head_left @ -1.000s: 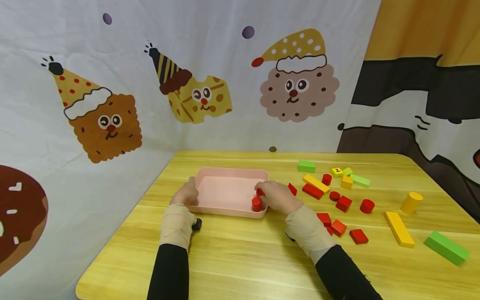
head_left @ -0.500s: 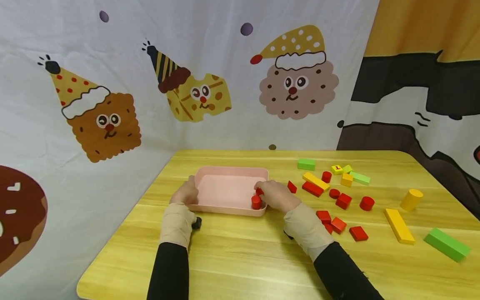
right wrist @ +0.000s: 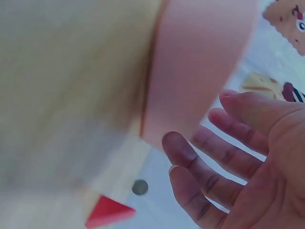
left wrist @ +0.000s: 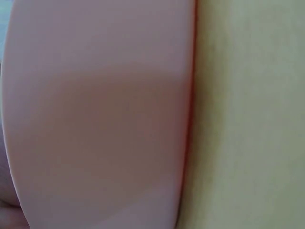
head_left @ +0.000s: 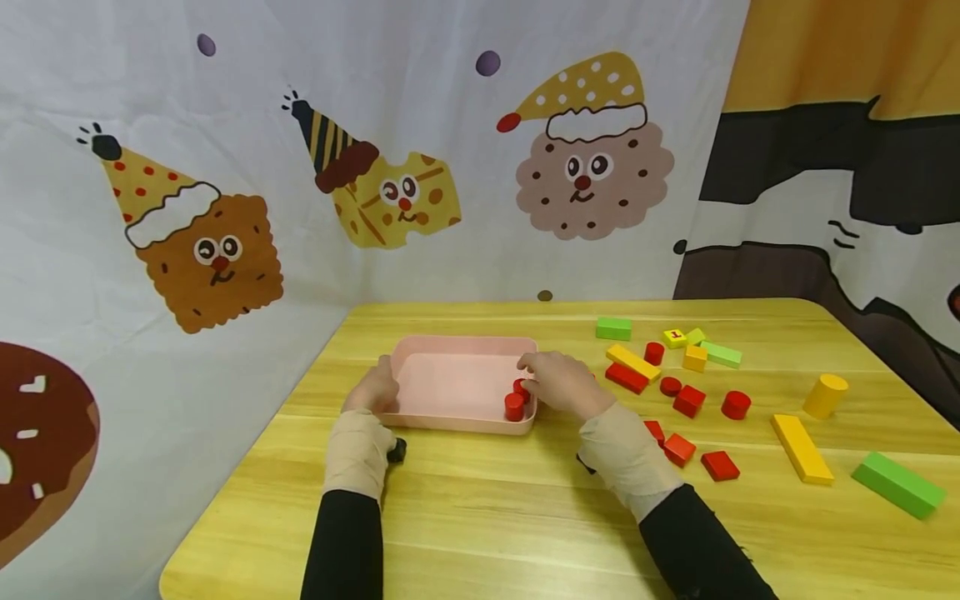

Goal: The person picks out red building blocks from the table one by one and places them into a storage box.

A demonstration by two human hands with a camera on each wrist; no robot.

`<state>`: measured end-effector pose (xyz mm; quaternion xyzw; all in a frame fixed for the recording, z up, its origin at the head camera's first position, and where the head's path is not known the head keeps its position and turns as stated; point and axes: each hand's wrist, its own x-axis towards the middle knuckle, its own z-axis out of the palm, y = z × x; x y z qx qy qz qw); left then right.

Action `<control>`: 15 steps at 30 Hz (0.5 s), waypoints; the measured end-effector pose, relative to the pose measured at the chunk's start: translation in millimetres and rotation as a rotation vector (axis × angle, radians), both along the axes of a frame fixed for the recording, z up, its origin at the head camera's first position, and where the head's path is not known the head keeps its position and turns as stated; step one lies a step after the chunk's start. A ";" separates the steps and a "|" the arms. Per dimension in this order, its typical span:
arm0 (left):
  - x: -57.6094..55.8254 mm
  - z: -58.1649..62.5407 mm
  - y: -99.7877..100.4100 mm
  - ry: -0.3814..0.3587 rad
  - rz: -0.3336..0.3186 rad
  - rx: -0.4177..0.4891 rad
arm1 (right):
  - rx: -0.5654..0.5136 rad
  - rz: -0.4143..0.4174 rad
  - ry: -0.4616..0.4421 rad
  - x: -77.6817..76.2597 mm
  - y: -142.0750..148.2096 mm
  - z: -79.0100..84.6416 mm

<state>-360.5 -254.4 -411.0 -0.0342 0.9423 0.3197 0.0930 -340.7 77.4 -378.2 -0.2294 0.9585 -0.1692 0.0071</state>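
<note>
A shallow pink tray (head_left: pixel 450 379) lies on the table. My left hand (head_left: pixel 371 390) grips its left rim; in the left wrist view part of the hand shows behind the tray wall (left wrist: pixel 105 114). Two red cylinders (head_left: pixel 513 407) stand close together in the tray's right end, the rear one partly covered by my fingers. Over the right rim, my right hand (head_left: pixel 564 383) is spread with bent, separated fingers. From the right wrist, that same hand (right wrist: pixel 238 157) shows nothing between thumb and fingers, beside the tray's outer wall (right wrist: pixel 190 71).
Loose red blocks (head_left: pixel 688 401), a red triangular block (right wrist: pixel 108 211), yellow blocks (head_left: pixel 802 450) and green blocks (head_left: pixel 898 485) are scattered across the right half of the wooden table (head_left: pixel 465 508). A printed cloth (head_left: pixel 420 275) hangs behind the table.
My right hand has let go of the rear red cylinder, its fingers parting and shifting slightly up and right. The left hand stays at the tray's rim.
</note>
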 end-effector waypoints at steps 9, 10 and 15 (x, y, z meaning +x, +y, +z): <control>4.5 2.2 0.5 0.028 -0.009 -0.008 | -0.040 -0.019 0.048 -6.7 33.2 14.6; 4.6 2.2 0.5 0.030 -0.013 -0.009 | -0.044 -0.021 0.045 -7.6 37.8 15.2; 4.7 2.5 1.1 0.032 -0.018 -0.005 | -0.062 -0.045 0.001 -12.7 57.9 15.7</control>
